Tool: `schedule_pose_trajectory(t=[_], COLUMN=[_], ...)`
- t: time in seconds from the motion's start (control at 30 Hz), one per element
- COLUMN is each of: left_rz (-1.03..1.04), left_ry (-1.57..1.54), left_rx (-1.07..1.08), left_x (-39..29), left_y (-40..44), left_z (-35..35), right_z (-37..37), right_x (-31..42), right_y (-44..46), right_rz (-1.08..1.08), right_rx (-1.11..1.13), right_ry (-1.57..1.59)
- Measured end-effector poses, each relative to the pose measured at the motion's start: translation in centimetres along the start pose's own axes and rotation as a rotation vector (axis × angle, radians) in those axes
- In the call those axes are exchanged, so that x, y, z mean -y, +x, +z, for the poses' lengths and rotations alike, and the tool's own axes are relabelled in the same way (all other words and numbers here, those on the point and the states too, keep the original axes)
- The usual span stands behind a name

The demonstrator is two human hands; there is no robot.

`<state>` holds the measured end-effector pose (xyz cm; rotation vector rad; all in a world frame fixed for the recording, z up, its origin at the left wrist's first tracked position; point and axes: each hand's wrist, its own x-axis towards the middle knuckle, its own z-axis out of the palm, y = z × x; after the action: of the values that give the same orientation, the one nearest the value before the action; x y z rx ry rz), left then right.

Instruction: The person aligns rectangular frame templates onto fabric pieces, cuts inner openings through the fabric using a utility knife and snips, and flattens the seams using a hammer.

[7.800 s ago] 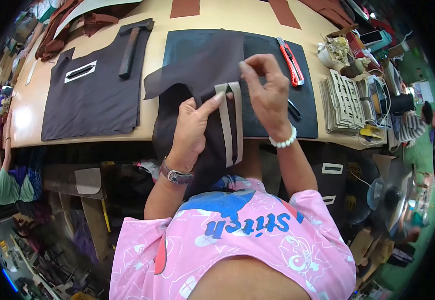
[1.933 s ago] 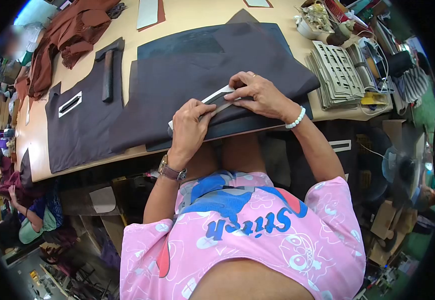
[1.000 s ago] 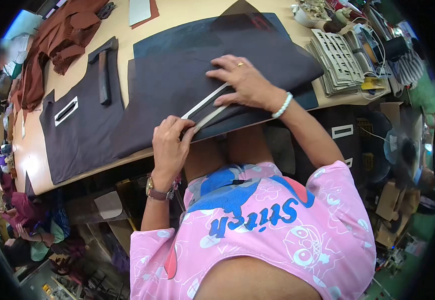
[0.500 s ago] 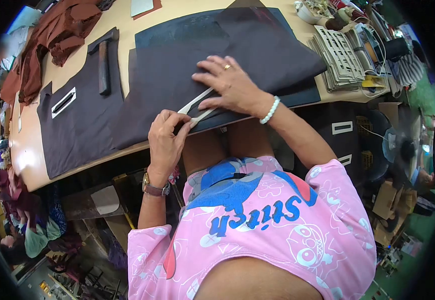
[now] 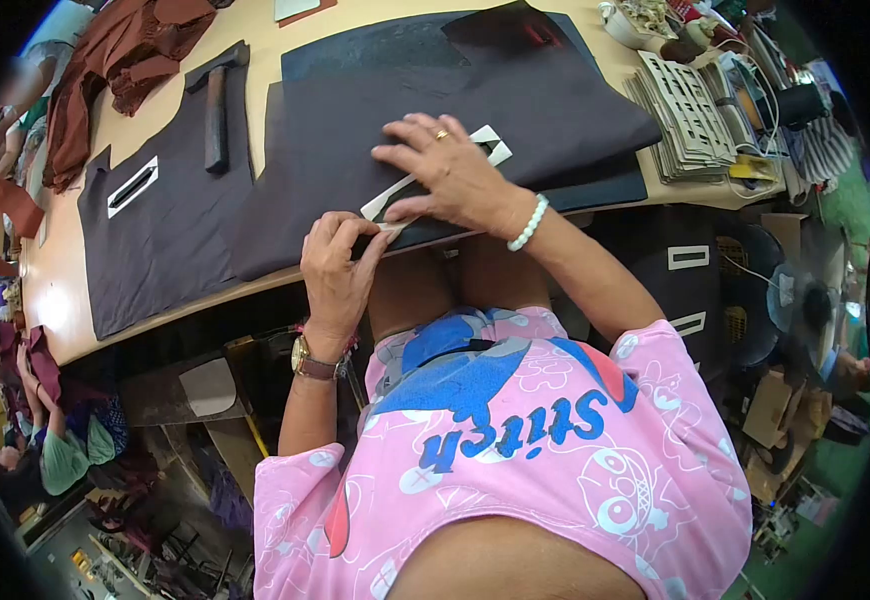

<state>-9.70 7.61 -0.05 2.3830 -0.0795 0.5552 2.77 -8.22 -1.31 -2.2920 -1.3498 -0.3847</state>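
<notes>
A dark brown sheet of leather or cloth (image 5: 335, 140) lies across the table, its near side at the edge. A white rectangular frame (image 5: 387, 196) borders a long slot in it. At the slot's near-left end, my left hand (image 5: 337, 268) pinches a pale strip (image 5: 391, 230) between thumb and fingertips. My right hand (image 5: 455, 185) rests over the middle of the frame, fingers spread, covering part of it. Its thumb lies along the slot. Under the sheet is a dark blue-black board (image 5: 355, 50).
To the left, a hammer (image 5: 217, 120) rests on another dark piece (image 5: 175, 240) with a white-framed slot (image 5: 134, 187). Reddish-brown leather (image 5: 130, 45) is heaped at the far left. A stack of pale slotted cards (image 5: 680, 120) and a bowl (image 5: 640, 22) stand at the right.
My right hand has shifted slightly left and up, and the far end of the white frame now shows beyond it. The left hand keeps its pinch near the same spot.
</notes>
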Motion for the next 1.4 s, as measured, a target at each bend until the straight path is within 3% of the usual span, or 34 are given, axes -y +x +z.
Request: schedule_pose_trajectory(t=[0.23, 0.43, 0.5, 0.57, 0.67, 0.77, 0.9, 1.0, 1.07, 1.23, 1.3, 1.4], left_rz=[0.002, -0.126, 0.044, 0.092, 0.055, -0.217, -0.003, 0.085, 0.011, -0.110, -0.032, -0.111], left_ry=[-0.006, -0.145, 0.052, 0.268, 0.429, 0.358, 0.319, 0.176, 0.081, -0.023, -0.182, -0.144], left_rx=[0.005, 0.264, 0.094, -0.170, -0.335, -0.177, -0.228, -0.374, -0.450, -0.556, -0.581, -0.558], left_x=[0.2, -0.4, 1.3, 3.6, 8.6, 8.5, 7.6, 5.7, 5.2, 9.0, 10.6, 11.0], left_y=[0.1, 2.9, 5.3, 8.0, 11.3, 12.2, 11.5, 11.8, 12.4, 14.6, 15.9, 17.3], left_z=[0.0, -2.8, -2.9, -1.6, 1.3, 1.2, -0.3, -2.3, -4.4, -9.5, -11.2, -13.3], right_z=[-0.7, -1.7, -2.6, -3.1, -2.4, -1.3, 1.0, -0.1, -1.2, -5.0, -5.5, -6.7], right_x=[0.1, -1.1, -2.1, -3.4, -5.6, -6.5, -6.3, -6.1, -7.0, -10.8, -13.4, -14.0], right_y=[-0.9, 0.2, 1.9, 3.7, 6.5, 8.8, 11.2, 12.6, 12.9, 11.7, 11.0, 12.0], right_rz=[0.027, 0.035, 0.086, 0.158, 0.212, 0.222, 0.136, 0.206, 0.159, 0.215, 0.178, 0.226], right_rx=[0.013, 0.064, -0.007, -0.041, 0.001, 0.038, 0.009, 0.245, 0.410, 0.559, 0.560, 0.425], right_ry=[0.018, 0.253, 0.296, 0.310, 0.251, 0.201, 0.170, 0.227, 0.210, 0.019, -0.001, -0.018])
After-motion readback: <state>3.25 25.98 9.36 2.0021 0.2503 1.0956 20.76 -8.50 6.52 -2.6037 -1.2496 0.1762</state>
